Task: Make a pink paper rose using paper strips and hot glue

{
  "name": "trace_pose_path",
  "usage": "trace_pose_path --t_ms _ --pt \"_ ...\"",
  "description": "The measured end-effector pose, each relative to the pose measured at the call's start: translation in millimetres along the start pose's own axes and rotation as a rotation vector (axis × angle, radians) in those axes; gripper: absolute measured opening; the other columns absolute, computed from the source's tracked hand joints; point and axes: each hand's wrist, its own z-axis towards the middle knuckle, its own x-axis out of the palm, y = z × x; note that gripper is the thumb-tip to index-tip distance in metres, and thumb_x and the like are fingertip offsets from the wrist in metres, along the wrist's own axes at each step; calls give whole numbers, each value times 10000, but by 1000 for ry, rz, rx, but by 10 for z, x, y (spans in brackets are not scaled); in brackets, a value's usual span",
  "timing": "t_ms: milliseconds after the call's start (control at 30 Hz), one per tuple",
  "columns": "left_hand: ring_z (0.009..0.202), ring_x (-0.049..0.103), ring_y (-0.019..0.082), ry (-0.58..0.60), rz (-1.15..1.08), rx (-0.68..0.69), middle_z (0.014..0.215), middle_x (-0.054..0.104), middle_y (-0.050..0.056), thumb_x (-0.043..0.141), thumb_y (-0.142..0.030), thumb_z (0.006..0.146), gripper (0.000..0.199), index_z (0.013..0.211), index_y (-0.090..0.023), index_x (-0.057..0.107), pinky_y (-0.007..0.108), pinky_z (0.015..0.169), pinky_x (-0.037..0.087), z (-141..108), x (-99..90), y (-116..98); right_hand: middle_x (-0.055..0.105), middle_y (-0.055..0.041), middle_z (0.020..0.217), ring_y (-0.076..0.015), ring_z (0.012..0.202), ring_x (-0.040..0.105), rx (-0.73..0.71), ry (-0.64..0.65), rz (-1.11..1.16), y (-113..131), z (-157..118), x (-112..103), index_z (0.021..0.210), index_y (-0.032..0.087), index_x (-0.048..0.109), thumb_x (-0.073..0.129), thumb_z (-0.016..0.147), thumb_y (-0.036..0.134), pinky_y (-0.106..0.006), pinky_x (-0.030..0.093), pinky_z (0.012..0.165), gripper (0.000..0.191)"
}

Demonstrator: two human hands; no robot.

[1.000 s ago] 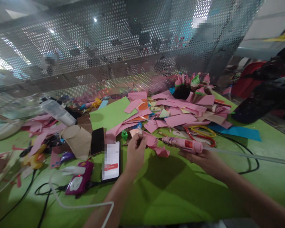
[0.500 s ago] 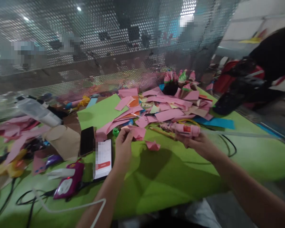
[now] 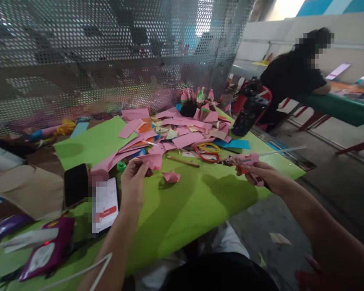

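Left hand: thumb and fingers pinching a pink folded paper piece, raised in front of the paper heap, left of table centre. Fingers cover its near end, so fold shape there can't be read.

Right hand: wrapped around a pink plastic glue gun, nozzle pointing left toward the paper piece, well apart from it. Nozzle end is blotchy, tip hard to make out. Fingers hide most of the handle; can't tell if the orange trigger is pressed. Clear rod out the back, blurred at its far end.

Small pink folded paper scrap on the green table, just right of the left hand. Slim tan wooden stick behind it.

Pink paper strips overlap in the heap; lower layers buried. Pink-and-green cone shapes at the back are soft, partly blocked by a dark lump I can't identify.

Left side: lit phone, screen partly pixelated; black phone beside it. Magenta box partly under a white strip. Whitish container cut by frame edge.

Co-worker in black at right: head pixelated.
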Motion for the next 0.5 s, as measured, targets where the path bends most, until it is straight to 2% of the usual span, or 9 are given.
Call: trace_pose_path --t_ms 133,267,367,500 --pt "529 523 80 0 14 -14 609 574 -65 774 -256 613 225 727 -178 596 227 569 420 -9 12 -11 556 27 505 -98 444 472 92 -41 24 -58 7 -27 794 157 669 747 650 644 -225 306 412 514" --pt "529 521 78 4 21 -21 598 576 -63 763 -254 614 213 725 -176 599 222 568 422 -24 18 -18 633 2 609 -124 514 567 100 -50 -11 -69 76 -16 826 177 628 766 645 613 -229 386 461 491" --pt "549 536 86 21 30 -28 609 596 -55 750 -249 610 202 725 -175 602 224 578 433 -24 16 -5 632 -3 613 -160 541 597 88 -92 -251 -105 148 -50 856 190 618 685 703 637 -249 397 464 477" --pt "527 505 76 51 9 -29 573 576 -62 737 -253 608 186 692 -177 590 216 567 421 -12 9 35 678 -61 701 -208 607 607 -7 -308 -838 -68 140 -129 812 204 662 579 808 585 -300 383 516 390"
